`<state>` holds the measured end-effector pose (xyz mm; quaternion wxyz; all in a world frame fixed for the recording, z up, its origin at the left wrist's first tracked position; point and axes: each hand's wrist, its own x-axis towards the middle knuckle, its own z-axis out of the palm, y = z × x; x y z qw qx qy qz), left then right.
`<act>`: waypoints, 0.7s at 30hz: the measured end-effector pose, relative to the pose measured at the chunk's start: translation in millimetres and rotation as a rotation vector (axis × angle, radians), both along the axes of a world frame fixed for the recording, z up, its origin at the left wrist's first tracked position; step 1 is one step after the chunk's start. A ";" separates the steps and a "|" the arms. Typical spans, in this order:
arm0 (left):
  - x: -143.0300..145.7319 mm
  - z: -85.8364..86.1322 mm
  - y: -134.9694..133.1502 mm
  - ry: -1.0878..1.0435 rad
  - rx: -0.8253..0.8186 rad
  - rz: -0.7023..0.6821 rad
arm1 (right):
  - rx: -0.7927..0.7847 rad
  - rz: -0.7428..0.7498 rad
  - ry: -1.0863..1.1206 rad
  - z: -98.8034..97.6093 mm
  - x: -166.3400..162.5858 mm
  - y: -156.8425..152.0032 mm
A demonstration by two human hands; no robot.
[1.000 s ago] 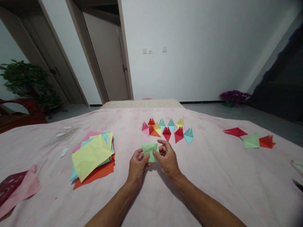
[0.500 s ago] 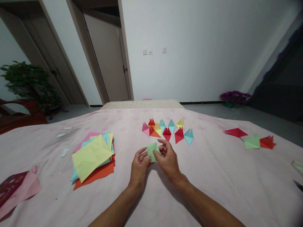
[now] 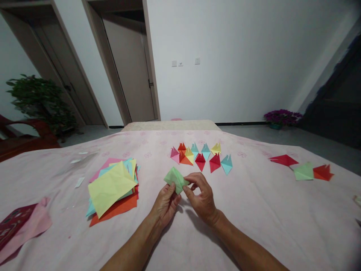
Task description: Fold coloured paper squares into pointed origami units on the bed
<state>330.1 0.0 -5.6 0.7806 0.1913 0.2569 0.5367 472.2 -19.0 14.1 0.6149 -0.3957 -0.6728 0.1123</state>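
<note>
A small folded sheet of light green origami paper [image 3: 175, 177] is held up between my hands, tilted so it looks like a diamond. My left hand [image 3: 167, 203] pinches its lower part, thumb on the near face. At the right corner, the thumb and forefinger of my right hand [image 3: 202, 195] close on the paper. Just beyond my hands stands a cluster of folded paper cranes in pink, orange, yellow, blue and red, among them a red crane [image 3: 214, 162] and a blue crane [image 3: 226, 164].
Left of my hands lies a loose pile of coloured paper sheets [image 3: 111, 188], yellow on top. A red folded piece [image 3: 284, 160], a green one [image 3: 304, 171] and an orange-red one [image 3: 323, 172] rest at the right. A pink floral cloth [image 3: 248, 226] covers the table.
The green paper has been turned from a square stance to a diamond and moved slightly left. My right hand has shifted from its face to its right corner.
</note>
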 end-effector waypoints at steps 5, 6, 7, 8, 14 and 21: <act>-1.8 3.7 1.6 -0.062 -0.021 -0.022 | 0.015 -0.009 -0.031 2.7 0.9 0.4; -2.3 3.8 2.2 -0.072 -0.021 -0.023 | 0.018 -0.003 -0.027 2.8 0.9 0.4; -2.7 3.6 2.8 -0.081 -0.017 -0.025 | 0.020 0.005 -0.025 2.8 0.8 0.3; -3.1 3.3 3.4 -0.091 -0.010 -0.025 | 0.021 0.014 -0.023 2.8 0.6 0.1; -4.4 -1.2 6.7 -0.084 0.040 -0.034 | 0.025 0.039 -0.013 4.4 -0.8 -0.8; -8.0 -4.7 8.4 -0.006 0.044 -0.014 | -0.181 0.089 0.139 6.0 -0.4 1.9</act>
